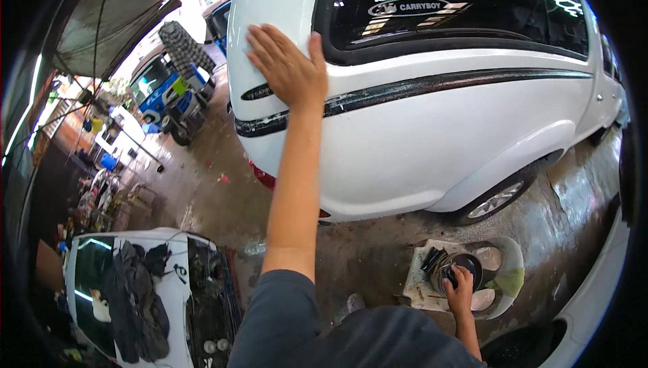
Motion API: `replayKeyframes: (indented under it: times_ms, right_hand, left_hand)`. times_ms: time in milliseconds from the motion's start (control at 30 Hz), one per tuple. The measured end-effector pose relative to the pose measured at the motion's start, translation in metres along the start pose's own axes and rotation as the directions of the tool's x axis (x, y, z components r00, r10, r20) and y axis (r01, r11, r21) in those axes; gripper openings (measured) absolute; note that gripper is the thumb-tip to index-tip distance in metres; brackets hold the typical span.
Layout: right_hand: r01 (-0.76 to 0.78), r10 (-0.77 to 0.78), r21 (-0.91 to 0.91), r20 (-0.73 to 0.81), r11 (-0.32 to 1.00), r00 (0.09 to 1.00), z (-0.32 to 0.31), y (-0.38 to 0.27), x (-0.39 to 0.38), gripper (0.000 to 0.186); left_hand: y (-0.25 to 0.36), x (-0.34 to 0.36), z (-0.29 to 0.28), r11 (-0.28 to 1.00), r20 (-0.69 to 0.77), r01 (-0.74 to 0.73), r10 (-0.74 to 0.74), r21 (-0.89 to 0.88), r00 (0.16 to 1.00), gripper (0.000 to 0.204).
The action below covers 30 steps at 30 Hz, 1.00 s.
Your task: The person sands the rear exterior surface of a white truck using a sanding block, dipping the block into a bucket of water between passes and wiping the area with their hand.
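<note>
I see my left hand [287, 64] laid flat, fingers spread, on the glossy white painted rear corner of the car body [432, 138], just above the dark chrome-edged trim strip [418, 88] and beside the tinted black window [459, 4]. Down low, my right hand [461, 290] is curled around a small black knob-like part on a round dark disc [466, 267] (a polishing pad, by its look), which sits in a shallow pale tray [503, 253] on the wet, rough concrete floor [580, 199] near the rear wheel [496, 199].
</note>
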State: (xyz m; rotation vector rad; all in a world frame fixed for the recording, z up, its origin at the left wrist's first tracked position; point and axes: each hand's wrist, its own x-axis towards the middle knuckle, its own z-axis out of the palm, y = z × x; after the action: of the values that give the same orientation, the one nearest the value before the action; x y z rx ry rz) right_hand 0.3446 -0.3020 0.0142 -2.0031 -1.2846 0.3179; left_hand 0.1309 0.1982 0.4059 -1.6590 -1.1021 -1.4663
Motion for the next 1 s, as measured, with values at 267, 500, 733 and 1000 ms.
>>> replayKeyframes:
  times_ms: [267, 500, 733, 1000]
  right_hand:
    - [0.012, -0.015, 0.029, 0.111, 0.999, 0.994, -0.021, 0.066, 0.036, 0.047]
    - [-0.348, 0.324, 0.129, 0.176, 0.929, 0.930, 0.000, 0.135, 0.015, 0.054]
    - [-0.735, 0.708, 0.308, 0.214, 0.604, 0.672, 0.049, 0.225, 0.012, 0.050]
    - [-0.899, 0.874, 0.106, 0.213, 0.425, 0.438, 0.149, 0.336, 0.011, 0.039]
  left_hand:
    - [0.080, -0.140, -0.037, 0.924, 0.334, 0.151, -0.028, -0.350, 0.942, 0.087]
    - [0.196, -0.378, -0.122, 0.694, 0.747, 0.411, 0.277, -0.591, 0.605, 0.073]
    - [0.279, -0.553, -0.142, 0.720, 0.732, 0.492, 0.646, -0.489, -0.217, 0.050]
    - [0.377, -0.697, -0.108, 0.636, 0.286, 0.271, 0.632, -0.722, -0.720, 0.035]
